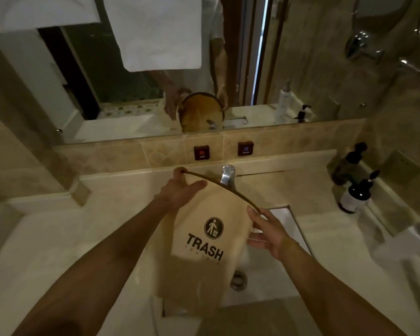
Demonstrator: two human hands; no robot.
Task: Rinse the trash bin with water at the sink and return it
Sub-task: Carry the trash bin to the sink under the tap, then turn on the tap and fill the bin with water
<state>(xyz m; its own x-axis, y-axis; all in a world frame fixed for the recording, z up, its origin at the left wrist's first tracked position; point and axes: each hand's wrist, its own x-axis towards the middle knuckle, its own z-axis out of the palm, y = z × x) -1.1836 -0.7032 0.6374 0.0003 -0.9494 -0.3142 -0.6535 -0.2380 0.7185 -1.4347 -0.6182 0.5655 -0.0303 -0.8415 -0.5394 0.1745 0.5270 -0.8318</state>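
Tan trash bin (199,241) held over the sink basin (272,270), tilted so its open mouth faces away from me toward the faucet (227,175); the printed side with "TRASH" and the figure symbol faces up at me. The faucet spout sits just past the bin's dark rim, at the mouth; I cannot tell whether water is running. My left hand (180,189) grips the far left part of the rim, fingertips hooked over the edge, thumb laid across the bin's outer wall. My right hand (268,232) holds the bin's right side just below the rim, fingers curled around the wall, thumb on top near the rim. The bin's bottom hangs toward me, above the near edge of the basin. The drain (238,278) shows in the basin just right of the bin's lower half. Behind the faucet, on the tiled backsplash, two square buttons: HOT (201,152) to its left, COLD (245,148) to its right. Well right of the faucet, two dark pump bottles (355,192) stand on the counter (58,238). Above the faucet, the mirror (131,93) reflects the bin's inside and both my hands on it. A white towel (160,32) hangs high above the faucet, in front of the mirror.
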